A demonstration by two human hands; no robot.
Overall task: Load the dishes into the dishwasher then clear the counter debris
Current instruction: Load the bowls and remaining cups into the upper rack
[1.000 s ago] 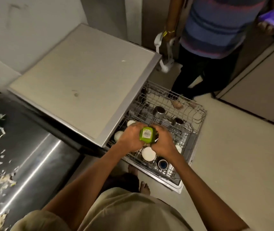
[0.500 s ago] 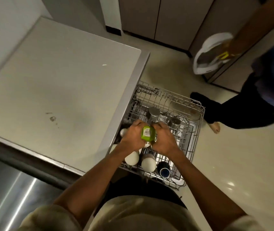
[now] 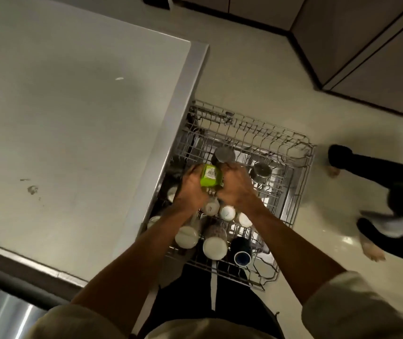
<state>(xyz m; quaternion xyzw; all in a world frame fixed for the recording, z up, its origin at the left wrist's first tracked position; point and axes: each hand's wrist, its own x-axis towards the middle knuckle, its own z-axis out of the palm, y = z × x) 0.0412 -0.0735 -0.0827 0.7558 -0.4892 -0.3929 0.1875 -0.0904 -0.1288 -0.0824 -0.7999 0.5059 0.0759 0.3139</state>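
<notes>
I am seeing both hands gripping a green bottle (image 3: 210, 176) over the rack (image 3: 291, 192): left hand (image 3: 191, 189) and right hand (image 3: 236, 189) curling round it, mugs (image 3: 213, 243) lying just below the wrists.

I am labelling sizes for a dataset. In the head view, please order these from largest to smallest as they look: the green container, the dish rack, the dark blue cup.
1. dish rack, clearly largest.
2. green container and dark blue cup: they look alike, so I leave them unranked.
</notes>
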